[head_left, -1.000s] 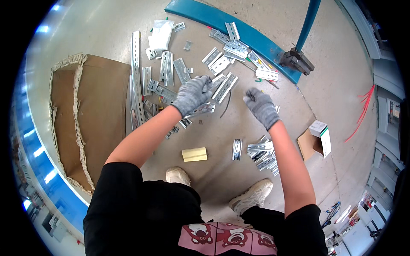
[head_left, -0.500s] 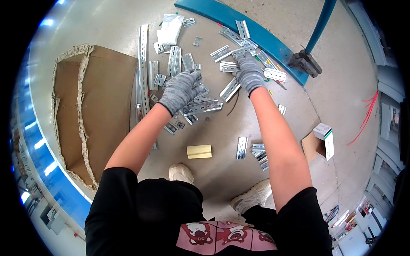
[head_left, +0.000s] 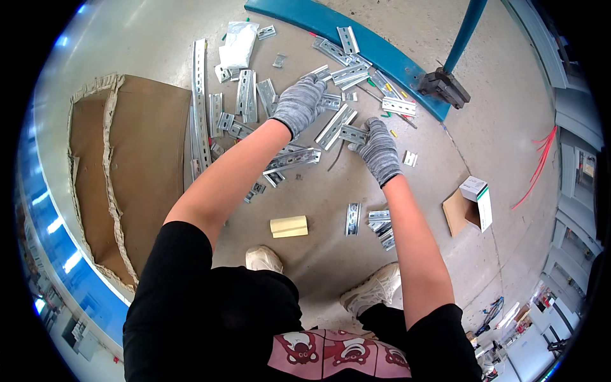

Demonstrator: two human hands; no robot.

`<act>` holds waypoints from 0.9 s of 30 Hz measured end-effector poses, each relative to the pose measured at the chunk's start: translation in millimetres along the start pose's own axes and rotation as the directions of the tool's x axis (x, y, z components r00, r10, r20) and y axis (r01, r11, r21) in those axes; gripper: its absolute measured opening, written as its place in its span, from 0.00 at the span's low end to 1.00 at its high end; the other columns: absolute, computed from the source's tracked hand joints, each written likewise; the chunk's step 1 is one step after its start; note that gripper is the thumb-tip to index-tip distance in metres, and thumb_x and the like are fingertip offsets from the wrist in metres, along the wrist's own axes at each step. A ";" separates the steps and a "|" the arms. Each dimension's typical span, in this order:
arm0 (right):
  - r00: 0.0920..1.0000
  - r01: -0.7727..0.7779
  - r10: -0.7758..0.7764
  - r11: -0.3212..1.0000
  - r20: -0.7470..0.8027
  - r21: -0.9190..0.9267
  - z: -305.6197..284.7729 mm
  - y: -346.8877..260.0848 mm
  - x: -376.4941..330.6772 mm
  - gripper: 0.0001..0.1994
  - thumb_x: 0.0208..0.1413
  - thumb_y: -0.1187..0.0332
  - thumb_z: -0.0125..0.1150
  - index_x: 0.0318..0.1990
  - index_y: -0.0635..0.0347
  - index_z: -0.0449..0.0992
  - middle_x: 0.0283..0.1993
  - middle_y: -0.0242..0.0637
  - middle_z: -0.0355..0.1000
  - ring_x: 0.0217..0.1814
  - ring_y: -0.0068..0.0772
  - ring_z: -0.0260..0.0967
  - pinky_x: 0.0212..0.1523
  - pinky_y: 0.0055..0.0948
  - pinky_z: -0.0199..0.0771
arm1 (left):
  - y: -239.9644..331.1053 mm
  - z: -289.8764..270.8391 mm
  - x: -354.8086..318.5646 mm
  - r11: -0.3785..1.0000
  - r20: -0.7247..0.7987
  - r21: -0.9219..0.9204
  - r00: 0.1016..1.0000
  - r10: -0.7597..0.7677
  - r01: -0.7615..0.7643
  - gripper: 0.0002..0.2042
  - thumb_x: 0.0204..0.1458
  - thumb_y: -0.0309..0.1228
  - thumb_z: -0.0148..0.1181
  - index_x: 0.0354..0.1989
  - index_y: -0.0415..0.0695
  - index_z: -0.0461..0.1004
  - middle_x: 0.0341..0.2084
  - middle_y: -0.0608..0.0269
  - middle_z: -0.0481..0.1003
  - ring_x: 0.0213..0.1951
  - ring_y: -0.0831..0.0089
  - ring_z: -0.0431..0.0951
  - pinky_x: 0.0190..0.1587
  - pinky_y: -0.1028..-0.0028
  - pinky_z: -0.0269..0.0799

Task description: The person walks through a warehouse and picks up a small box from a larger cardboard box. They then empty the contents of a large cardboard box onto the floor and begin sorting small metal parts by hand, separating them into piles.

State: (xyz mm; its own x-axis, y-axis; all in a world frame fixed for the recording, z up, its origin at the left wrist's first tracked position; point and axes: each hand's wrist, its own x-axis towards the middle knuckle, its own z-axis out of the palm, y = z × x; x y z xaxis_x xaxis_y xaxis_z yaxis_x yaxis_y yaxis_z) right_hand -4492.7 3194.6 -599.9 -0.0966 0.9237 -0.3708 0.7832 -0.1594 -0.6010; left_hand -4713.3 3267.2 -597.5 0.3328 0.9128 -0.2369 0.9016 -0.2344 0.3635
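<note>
The right hand (head_left: 380,151) grips a short slotted metal rail (head_left: 354,134) by its end, while the left hand (head_left: 299,104) curls down over the scattered rails (head_left: 331,102) on the floor (head_left: 445,51) — whether it has closed on one is hard to tell. A small pile (head_left: 380,224) sits sorted by the right shoe (head_left: 372,290) — most pieces, it seems, remain unsorted.

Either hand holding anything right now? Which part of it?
The right hand grips a short slotted metal rail piece by its right end. The left hand rests over the scattered rail pieces; whether it grips one cannot be told.
</note>
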 end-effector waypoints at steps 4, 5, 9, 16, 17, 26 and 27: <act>0.998 0.006 -0.012 0.995 0.058 0.099 10.4 5.4 15.3 0.31 0.32 0.69 0.76 0.47 0.63 0.67 0.45 0.45 0.69 0.49 0.45 0.69 0.49 0.36 0.70 | 0.8 -4.2 -12.0 0.989 -0.053 -0.147 0.998 -0.033 0.025 0.20 0.42 0.31 0.68 0.44 0.42 0.71 0.42 0.56 0.71 0.43 0.62 0.75 0.45 0.68 0.72; 0.998 0.039 -0.044 0.992 0.044 0.117 12.3 0.9 18.0 0.31 0.31 0.70 0.76 0.46 0.64 0.66 0.45 0.46 0.69 0.48 0.45 0.69 0.50 0.35 0.71 | -6.9 -5.2 -12.8 0.974 0.015 -0.219 0.998 -0.060 0.061 0.18 0.41 0.30 0.68 0.42 0.41 0.71 0.39 0.57 0.72 0.40 0.64 0.75 0.44 0.68 0.72; 0.995 0.097 -0.097 0.995 0.035 0.014 20.5 -25.5 22.1 0.27 0.34 0.79 0.74 0.43 0.62 0.65 0.38 0.35 0.68 0.39 0.27 0.68 0.42 0.27 0.75 | -20.4 -8.2 -28.7 0.785 0.172 -0.597 0.982 -0.078 0.167 0.10 0.45 0.29 0.67 0.31 0.40 0.71 0.26 0.66 0.72 0.30 0.75 0.73 0.36 0.73 0.71; 0.857 -0.452 0.267 -0.024 0.442 0.892 21.8 -50.9 30.5 0.12 0.59 0.58 0.53 0.38 0.58 0.66 0.36 0.38 0.67 0.37 0.37 0.69 0.41 0.44 0.77 | -8.7 -17.6 -44.4 0.396 0.303 -0.885 0.949 0.087 0.246 0.05 0.54 0.28 0.58 0.32 0.43 0.69 0.24 0.71 0.71 0.25 0.84 0.71 0.30 0.80 0.70; 0.848 -0.466 0.262 -0.043 0.460 0.884 21.1 -52.8 30.4 0.12 0.60 0.60 0.52 0.41 0.59 0.66 0.37 0.39 0.67 0.38 0.36 0.69 0.40 0.40 0.77 | -6.7 -17.7 -44.8 0.387 0.295 -0.891 0.950 0.099 0.236 0.04 0.55 0.28 0.58 0.33 0.42 0.70 0.25 0.71 0.72 0.25 0.84 0.71 0.30 0.81 0.70; 0.928 -0.046 -0.115 0.909 0.354 0.414 -12.1 -20.1 -8.4 0.18 0.46 0.73 0.66 0.44 0.64 0.69 0.34 0.36 0.72 0.34 0.29 0.70 0.37 0.27 0.73 | 3.5 -23.5 -39.3 0.431 0.406 -0.855 0.889 0.210 0.289 0.11 0.55 0.30 0.57 0.44 0.39 0.71 0.34 0.67 0.74 0.38 0.81 0.73 0.43 0.77 0.72; 0.922 0.008 -0.118 0.958 0.370 0.285 -14.3 -3.9 -16.9 0.17 0.45 0.74 0.67 0.44 0.64 0.70 0.34 0.34 0.72 0.33 0.27 0.69 0.37 0.26 0.73 | 0.3 -23.3 -35.1 0.534 0.346 -0.811 0.932 0.111 0.238 0.12 0.54 0.32 0.58 0.44 0.39 0.71 0.34 0.65 0.74 0.38 0.78 0.74 0.43 0.75 0.72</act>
State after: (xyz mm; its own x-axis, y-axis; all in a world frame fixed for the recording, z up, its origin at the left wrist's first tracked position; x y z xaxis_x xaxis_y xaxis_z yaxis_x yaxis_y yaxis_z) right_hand -4485.3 3184.6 -581.2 -0.4083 0.7412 -0.5328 0.5745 -0.2449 -0.7810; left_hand -4731.1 3242.9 -568.0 0.5054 0.7087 -0.4923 0.3366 0.3634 0.8687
